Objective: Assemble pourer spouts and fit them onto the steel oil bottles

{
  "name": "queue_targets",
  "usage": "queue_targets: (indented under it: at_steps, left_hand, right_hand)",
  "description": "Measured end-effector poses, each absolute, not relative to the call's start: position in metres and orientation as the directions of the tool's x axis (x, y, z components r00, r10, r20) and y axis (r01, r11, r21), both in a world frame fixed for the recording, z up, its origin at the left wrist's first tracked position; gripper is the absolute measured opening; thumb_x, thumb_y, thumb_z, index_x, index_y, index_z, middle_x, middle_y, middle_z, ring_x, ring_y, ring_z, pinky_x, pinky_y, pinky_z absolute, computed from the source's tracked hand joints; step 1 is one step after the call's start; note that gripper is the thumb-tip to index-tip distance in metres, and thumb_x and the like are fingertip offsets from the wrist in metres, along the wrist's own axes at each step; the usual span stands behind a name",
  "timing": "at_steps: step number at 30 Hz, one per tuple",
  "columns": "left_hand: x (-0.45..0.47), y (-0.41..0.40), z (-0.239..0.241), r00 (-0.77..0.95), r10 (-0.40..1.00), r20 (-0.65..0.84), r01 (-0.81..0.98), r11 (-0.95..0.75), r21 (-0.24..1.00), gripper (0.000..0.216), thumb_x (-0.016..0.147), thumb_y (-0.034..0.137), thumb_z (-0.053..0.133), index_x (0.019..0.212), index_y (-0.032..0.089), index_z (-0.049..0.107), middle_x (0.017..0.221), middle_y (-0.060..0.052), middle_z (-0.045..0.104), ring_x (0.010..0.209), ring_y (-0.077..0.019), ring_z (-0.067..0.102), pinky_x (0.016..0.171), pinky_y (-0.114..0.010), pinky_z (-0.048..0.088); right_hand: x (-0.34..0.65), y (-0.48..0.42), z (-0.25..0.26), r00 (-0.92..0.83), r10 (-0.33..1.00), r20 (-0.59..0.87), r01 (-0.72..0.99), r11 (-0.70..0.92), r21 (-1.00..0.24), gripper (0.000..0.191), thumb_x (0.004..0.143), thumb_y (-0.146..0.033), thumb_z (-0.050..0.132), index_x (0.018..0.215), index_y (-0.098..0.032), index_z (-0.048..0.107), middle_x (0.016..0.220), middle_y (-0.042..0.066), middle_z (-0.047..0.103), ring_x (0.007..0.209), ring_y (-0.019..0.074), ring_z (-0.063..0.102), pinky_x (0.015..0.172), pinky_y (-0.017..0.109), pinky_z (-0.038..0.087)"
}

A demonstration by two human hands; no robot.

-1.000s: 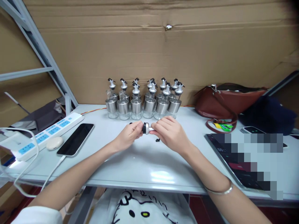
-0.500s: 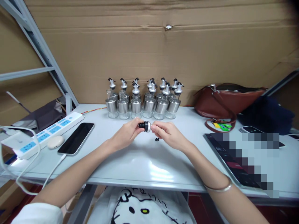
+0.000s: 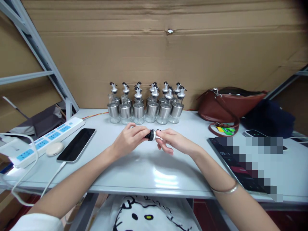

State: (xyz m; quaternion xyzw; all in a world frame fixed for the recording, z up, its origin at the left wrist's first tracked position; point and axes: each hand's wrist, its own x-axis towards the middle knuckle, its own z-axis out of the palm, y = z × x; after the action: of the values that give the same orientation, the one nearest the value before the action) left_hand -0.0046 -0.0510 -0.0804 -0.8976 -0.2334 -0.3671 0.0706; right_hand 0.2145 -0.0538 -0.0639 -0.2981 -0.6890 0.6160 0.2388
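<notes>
A bottle pourer [image 3: 152,135] with a silver collar and a black stopper lies sideways between my hands, above the table. My left hand [image 3: 128,138] is closed around its black stopper end. At the other end, the thumb and forefinger of my right hand [image 3: 174,141] close on the slim silver spout, the lower fingers loosely curled. A bit of black shows at those fingertips, too small to make out. Behind my hands stand glass bottles [image 3: 139,110] with steel bands in two rows. Most carry silver pourers with black flip caps; two in front at left have bare necks.
A power strip [image 3: 51,136], a round cream-coloured case [image 3: 55,149] and a phone [image 3: 77,145] on a cable lie at left. At right are a brown bag [image 3: 231,102], a dark blue cap [image 3: 269,118] and a tablet [image 3: 231,163]. Cardboard [image 3: 144,57] walls the back.
My right hand has turned and its lower fingers have loosened, so the spout now shows. My left fingers now lie over the stopper. The small black pieces under my right hand are no longer visible.
</notes>
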Motion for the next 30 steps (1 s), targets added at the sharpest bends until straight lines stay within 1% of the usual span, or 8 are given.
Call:
queue_targets:
  at_steps: [5,8,13,16,19,21,25,30]
  left_hand:
    - [-0.005,-0.053,-0.078,0.566,0.436,0.700,0.602,-0.798,0.010,0.029,0.100,0.034,0.034,0.103,0.020,0.059,0.095,-0.006,0.074,0.082,-0.0173,0.064,0.088,-0.038,0.028]
    - [-0.003,-0.055,-0.077,0.539,0.476,0.695,0.630,-0.775,0.043,0.034,0.100,0.038,0.031,0.102,0.019,0.059,0.088,-0.005,0.073,0.073,-0.0162,0.061,0.088,-0.039,0.025]
    - [-0.001,-0.055,-0.079,0.478,0.660,0.579,0.617,-0.722,0.314,0.042,0.099,0.046,0.025,0.101,0.018,0.057,0.087,-0.003,0.069,0.075,-0.0168,0.057,0.089,-0.040,0.024]
    - [0.001,-0.053,-0.078,0.460,0.759,0.461,0.577,-0.650,0.495,0.044,0.098,0.047,0.023,0.092,0.019,0.056,0.075,0.000,0.063,0.071,-0.0160,0.052,0.088,-0.039,0.028]
    - [-0.001,-0.048,-0.076,0.409,0.824,0.392,0.487,-0.560,0.670,0.046,0.096,0.046,0.018,0.074,0.019,0.048,0.065,0.001,0.052,0.066,-0.0159,0.048,0.077,-0.034,0.036]
    - [-0.006,-0.042,-0.072,0.333,0.851,0.406,0.448,-0.521,0.726,0.042,0.094,0.046,0.019,0.069,0.020,0.041,0.061,0.001,0.047,0.065,-0.0160,0.047,0.069,-0.030,0.038]
    - [-0.022,-0.026,-0.066,0.211,0.867,0.451,0.613,-0.477,0.630,0.029,0.087,0.041,0.030,0.071,0.020,0.042,0.059,0.003,0.044,0.059,-0.0146,0.044,0.068,-0.030,0.037]
    - [-0.041,-0.009,-0.072,0.218,0.942,0.256,0.932,-0.279,0.232,0.020,0.083,0.035,0.042,0.082,0.018,0.052,0.079,-0.004,0.063,0.073,-0.0202,0.056,0.089,-0.044,0.035]
  right_hand:
    - [0.213,-0.051,-0.067,-0.683,0.728,0.058,0.094,0.167,-0.982,0.046,0.086,-0.061,0.051,0.078,-0.016,0.054,0.053,-0.006,0.048,0.052,0.0091,0.045,0.061,0.026,0.035]
    - [0.211,-0.049,-0.070,-0.664,0.736,0.134,0.087,0.253,-0.963,0.044,0.087,-0.059,0.050,0.076,-0.016,0.054,0.056,-0.005,0.047,0.055,0.0096,0.044,0.060,0.025,0.033]
    - [0.206,-0.050,-0.074,-0.597,0.767,0.236,0.183,0.416,-0.891,0.045,0.091,-0.054,0.044,0.066,-0.017,0.050,0.061,-0.003,0.048,0.059,0.0107,0.044,0.064,0.026,0.034]
    - [0.206,-0.051,-0.074,-0.567,0.782,0.260,0.309,0.494,-0.813,0.040,0.094,-0.046,0.042,0.066,-0.018,0.049,0.063,-0.002,0.049,0.061,0.0110,0.044,0.063,0.025,0.034]
    - [0.208,-0.051,-0.072,-0.543,0.777,0.318,0.386,0.567,-0.728,0.032,0.094,-0.039,0.041,0.073,-0.019,0.053,0.069,-0.001,0.055,0.062,0.0114,0.046,0.062,0.024,0.035]
    - [0.210,-0.049,-0.072,-0.502,0.778,0.379,0.407,0.599,-0.690,0.028,0.095,-0.035,0.038,0.079,-0.019,0.055,0.074,0.001,0.059,0.066,0.0127,0.051,0.065,0.024,0.038]
    - [0.212,-0.045,-0.075,-0.450,0.774,0.446,0.437,0.626,-0.646,0.027,0.096,-0.030,0.034,0.088,-0.018,0.056,0.079,0.005,0.063,0.074,0.0159,0.057,0.070,0.027,0.043]
    - [0.212,-0.045,-0.077,-0.486,0.711,0.508,0.443,0.701,-0.559,0.023,0.094,-0.029,0.043,0.095,-0.018,0.063,0.094,0.009,0.061,0.083,0.0174,0.058,0.075,0.029,0.045]
